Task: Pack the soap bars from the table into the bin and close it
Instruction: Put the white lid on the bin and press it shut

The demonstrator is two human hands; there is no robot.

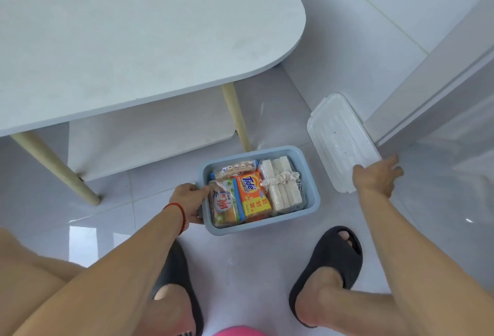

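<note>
Wrapped soap bars [254,194] fill the blue bin [311,196] on the tiled floor [112,218], just near of the bare white worktop [128,36]. The left hand [188,198] grips the bin's left rim; the right hand [378,176] rests, fingers spread, on the near end of the white lid [339,138], apparently not yet gripping it.

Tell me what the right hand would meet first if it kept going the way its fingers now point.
Probably the white lid on the floor: the right hand reaches up-right, already over or at its near edge. Whether they touch is unclear.
</note>
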